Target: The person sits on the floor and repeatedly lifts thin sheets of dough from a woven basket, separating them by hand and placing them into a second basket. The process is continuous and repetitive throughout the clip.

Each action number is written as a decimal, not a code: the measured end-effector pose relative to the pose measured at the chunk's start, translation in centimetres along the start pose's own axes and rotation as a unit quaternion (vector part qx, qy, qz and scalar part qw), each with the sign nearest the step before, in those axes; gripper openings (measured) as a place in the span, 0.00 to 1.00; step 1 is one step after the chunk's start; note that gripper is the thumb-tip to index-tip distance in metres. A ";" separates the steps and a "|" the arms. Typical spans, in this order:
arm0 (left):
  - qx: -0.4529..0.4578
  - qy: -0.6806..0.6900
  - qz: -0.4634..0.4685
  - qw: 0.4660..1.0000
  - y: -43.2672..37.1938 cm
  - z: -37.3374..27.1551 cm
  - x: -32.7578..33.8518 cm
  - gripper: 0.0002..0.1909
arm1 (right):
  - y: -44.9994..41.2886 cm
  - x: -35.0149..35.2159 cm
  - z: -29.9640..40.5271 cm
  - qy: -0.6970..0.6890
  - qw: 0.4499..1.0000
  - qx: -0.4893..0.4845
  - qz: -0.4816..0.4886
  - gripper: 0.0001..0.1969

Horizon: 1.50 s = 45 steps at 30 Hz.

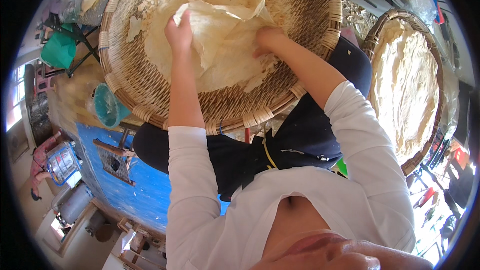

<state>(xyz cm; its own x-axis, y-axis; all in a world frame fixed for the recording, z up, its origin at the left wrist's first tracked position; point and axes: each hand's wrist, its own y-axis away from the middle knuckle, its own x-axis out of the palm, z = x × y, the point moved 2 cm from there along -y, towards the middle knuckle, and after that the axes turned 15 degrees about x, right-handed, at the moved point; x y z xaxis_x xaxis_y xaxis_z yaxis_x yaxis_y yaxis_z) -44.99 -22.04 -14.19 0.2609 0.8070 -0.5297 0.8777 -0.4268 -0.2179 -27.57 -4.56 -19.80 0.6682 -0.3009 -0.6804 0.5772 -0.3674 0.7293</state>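
Observation:
A large round woven basket tray [210,101] rests over my thighs. Inside it lies a layer of thin, pale, dough-like sheets [225,45], with folded and curled edges. My left hand [179,32] pinches the raised edge of one sheet between thumb and fingers. On the right side of the same pile, my right hand [269,41] touches the sheets with bent fingers. Its fingertips are partly hidden, so a grip there cannot be made out. Torn flakes [134,29] stick to the tray's left part.
A second round basket [407,170] filled with stacked pale sheets [407,90] stands at right. Left are a teal bucket [108,105], a green bag [59,50] on a folding frame and a small wooden stool [114,161] on blue flooring. Another person [42,159] is at far left near a metal container.

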 end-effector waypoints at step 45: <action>0.207 -0.457 -0.154 0.852 -17.7 -3.0 -23.4 0.26 | -0.8 -2.1 -0.8 -0.061 0.982 0.138 -0.109 0.73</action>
<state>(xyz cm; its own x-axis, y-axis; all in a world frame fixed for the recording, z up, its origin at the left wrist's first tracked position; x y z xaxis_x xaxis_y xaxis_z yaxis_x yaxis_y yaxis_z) -65.40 -32.18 4.48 -0.5427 0.3334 -0.7710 0.5824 -0.5121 -0.6314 -29.02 -2.97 -18.90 0.4718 -0.2865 -0.8339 0.5389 -0.6548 0.5299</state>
